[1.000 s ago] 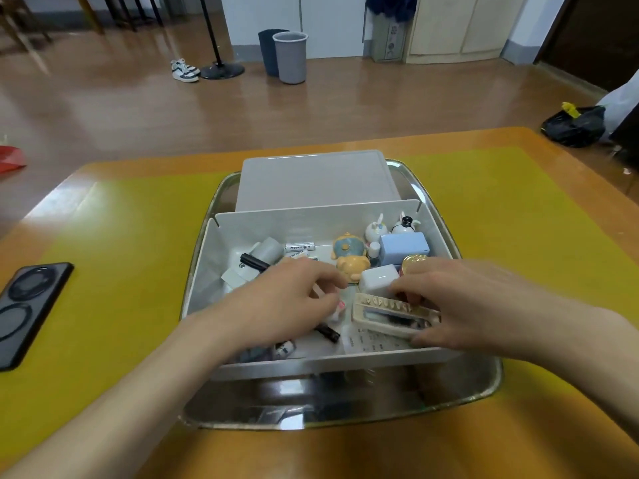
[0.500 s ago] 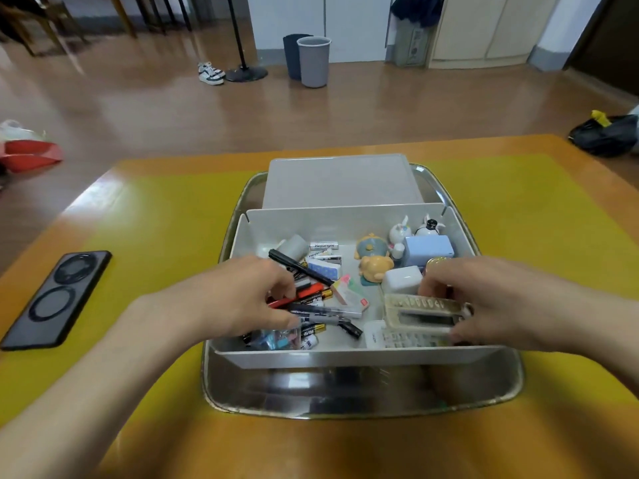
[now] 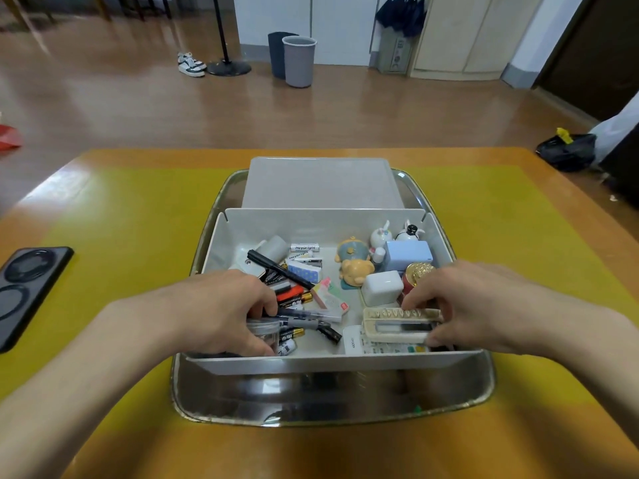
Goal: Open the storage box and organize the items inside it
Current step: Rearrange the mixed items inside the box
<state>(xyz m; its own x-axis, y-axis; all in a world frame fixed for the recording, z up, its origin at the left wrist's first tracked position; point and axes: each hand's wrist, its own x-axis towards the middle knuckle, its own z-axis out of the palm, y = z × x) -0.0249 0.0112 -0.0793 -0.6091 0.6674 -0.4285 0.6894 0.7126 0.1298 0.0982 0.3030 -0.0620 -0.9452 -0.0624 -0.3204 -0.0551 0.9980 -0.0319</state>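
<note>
A white storage box [image 3: 321,223] stands open on a metal tray [image 3: 332,399], its lid [image 3: 321,183] lying behind it. Inside are pens, batteries, small toy figures, a light blue box [image 3: 409,254], a white case [image 3: 382,288] and a gold-topped red jar [image 3: 418,273]. My left hand [image 3: 221,312] reaches into the box's left front corner and grips a small clear jar [image 3: 263,331] beside the pens [image 3: 304,319]. My right hand [image 3: 470,305] holds a beige comb-like case [image 3: 397,324] lying on a white remote [image 3: 359,344] at the right front.
A black phone [image 3: 24,288] lies on the yellow mat [image 3: 121,236] at the far left. The table's wooden edge borders the mat. On the floor beyond are two bins [image 3: 297,60], shoes, a stand base and a black bag [image 3: 567,150].
My left hand has slid down from the middle of the box to the front left corner onto the clear jar, uncovering the pens and batteries. My right hand has stayed on the beige case.
</note>
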